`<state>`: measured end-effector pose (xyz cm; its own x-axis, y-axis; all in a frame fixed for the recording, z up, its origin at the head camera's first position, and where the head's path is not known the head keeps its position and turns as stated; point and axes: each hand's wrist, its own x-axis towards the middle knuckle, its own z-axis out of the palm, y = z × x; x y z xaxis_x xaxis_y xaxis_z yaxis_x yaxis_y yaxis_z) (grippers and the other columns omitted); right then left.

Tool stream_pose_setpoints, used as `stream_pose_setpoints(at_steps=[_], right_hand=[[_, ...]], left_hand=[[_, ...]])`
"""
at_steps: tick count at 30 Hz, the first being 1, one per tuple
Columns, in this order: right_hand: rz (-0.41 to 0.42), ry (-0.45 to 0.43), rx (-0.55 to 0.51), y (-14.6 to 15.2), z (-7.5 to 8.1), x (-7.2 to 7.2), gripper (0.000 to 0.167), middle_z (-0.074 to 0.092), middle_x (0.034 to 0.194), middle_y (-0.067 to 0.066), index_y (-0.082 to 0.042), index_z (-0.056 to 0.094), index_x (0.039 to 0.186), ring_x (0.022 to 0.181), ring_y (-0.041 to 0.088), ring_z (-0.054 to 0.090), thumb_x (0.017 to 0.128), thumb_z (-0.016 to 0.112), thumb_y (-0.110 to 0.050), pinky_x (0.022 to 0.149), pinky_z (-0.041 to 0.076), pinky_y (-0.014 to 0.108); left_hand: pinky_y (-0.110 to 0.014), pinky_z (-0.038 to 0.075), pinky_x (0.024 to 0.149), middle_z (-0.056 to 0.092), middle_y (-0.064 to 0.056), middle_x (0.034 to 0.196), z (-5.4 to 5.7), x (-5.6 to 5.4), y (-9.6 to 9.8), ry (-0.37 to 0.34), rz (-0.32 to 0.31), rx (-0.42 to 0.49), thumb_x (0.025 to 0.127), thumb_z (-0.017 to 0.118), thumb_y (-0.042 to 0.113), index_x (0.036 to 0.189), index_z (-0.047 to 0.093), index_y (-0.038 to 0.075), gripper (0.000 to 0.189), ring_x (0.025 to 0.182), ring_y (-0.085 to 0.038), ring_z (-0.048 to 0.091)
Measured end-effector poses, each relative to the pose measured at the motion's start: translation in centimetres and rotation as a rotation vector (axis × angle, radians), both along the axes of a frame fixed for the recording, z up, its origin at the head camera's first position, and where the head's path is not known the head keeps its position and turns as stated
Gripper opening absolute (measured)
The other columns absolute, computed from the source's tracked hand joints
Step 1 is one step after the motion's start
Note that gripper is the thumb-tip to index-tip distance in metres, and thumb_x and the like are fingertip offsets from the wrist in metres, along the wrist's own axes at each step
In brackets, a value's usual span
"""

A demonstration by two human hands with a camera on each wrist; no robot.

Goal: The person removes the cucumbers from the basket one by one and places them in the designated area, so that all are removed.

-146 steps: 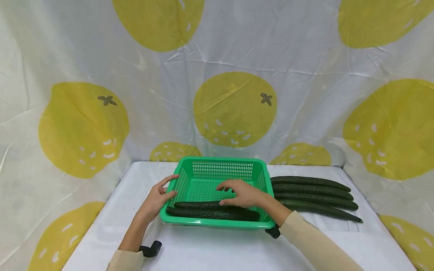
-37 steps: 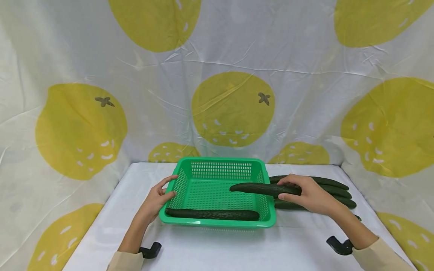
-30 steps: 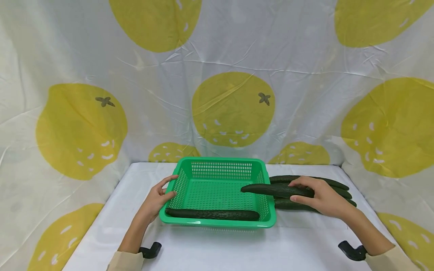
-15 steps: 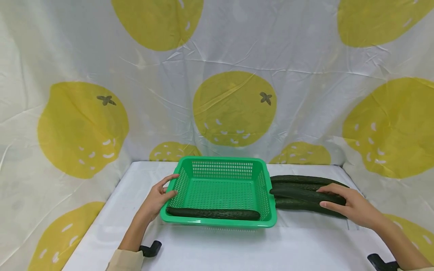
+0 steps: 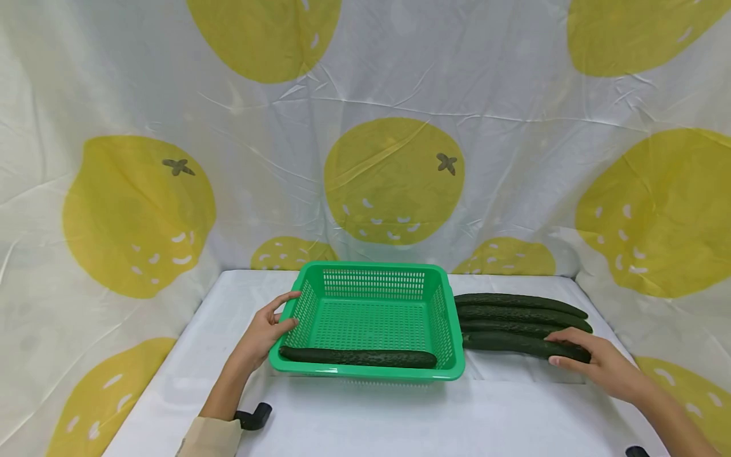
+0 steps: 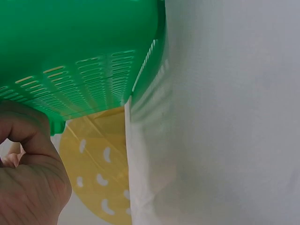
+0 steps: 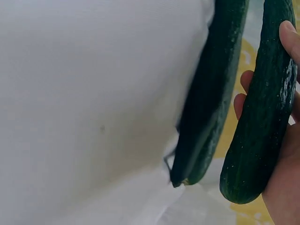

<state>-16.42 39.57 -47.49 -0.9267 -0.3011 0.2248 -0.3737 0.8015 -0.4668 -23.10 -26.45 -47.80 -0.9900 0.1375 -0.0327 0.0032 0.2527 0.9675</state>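
My left hand [image 5: 263, 333] grips the left rim of a green plastic basket [image 5: 365, 374], thumb and forefinger at its edge. Inside the basket, one long dark-green cucumber [image 5: 360, 358] lies along the front wall. On the right, my right hand [image 5: 608, 367] holds another cucumber [image 5: 508, 343] near its right end, at the front of the row of cucumbers [image 5: 520, 301]. The right wrist view shows fingers and thumb round this held cucumber [image 7: 258, 126], with a gap between it and a neighbouring cucumber [image 7: 215, 89]. Whether it rests on anything beneath I cannot tell.
A white cloth [image 5: 388, 419] covers the table under the basket and the row. White fabric with yellow lemon prints [image 5: 394, 184] hangs behind and at both sides. The row's left ends lie close against the basket's right side.
About five seconds ago two cucumbers lay in the basket, with my right hand above them. My right hand has since carried one rightward and lowered it at the row's front. My left hand stays put.
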Motion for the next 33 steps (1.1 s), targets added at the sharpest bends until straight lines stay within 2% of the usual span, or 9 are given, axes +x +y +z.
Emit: stream_pose_setpoints(at_steps=[10,22,29,33], right_hand=[[0.107,0.073,-0.028,-0.7,-2.3,-0.5,0.038,0.069,0.120,-0.011,-0.026,0.069,0.124,0.113,-0.011,0.055,0.088,0.082,-0.023,0.088,0.041,0.006],[0.078,0.134,0.042,-1.2,-3.1,-0.6,0.038,0.065,0.115,-0.016,-0.030,0.072,0.120,0.108,-0.006,0.053,0.084,0.085,-0.030,0.083,0.049,0.022],[0.060,0.162,0.037,-1.4,-3.5,-0.7,0.035,0.065,0.112,-0.015,-0.033,0.073,0.111,0.103,-0.004,0.056,0.080,0.089,-0.030,0.082,0.049,0.018],[0.062,0.143,0.009,-1.6,-3.2,-1.1,0.034,0.066,0.110,-0.012,-0.030,0.073,0.109,0.095,-0.001,0.058,0.079,0.089,-0.028,0.079,0.050,0.019]], left_hand=[[-0.023,0.036,0.053,0.033,0.004,0.063,0.1,0.0,0.1,0.010,-0.006,-0.009,0.098,0.066,0.009,0.153,0.047,0.023,0.061,0.054,-0.009,0.035],[-0.023,0.039,0.054,0.037,0.004,0.062,0.2,0.2,0.1,-0.006,-0.006,0.005,0.098,0.065,0.009,0.154,0.045,0.022,0.061,0.054,-0.008,0.038],[-0.023,0.044,0.055,0.043,0.003,0.063,0.1,0.1,0.1,-0.023,-0.006,0.024,0.099,0.064,0.009,0.154,0.045,0.024,0.060,0.055,-0.009,0.044],[-0.023,0.043,0.054,0.042,0.004,0.062,-0.1,0.0,0.0,-0.017,0.000,0.023,0.099,0.064,0.009,0.153,0.046,0.026,0.060,0.054,-0.009,0.043]])
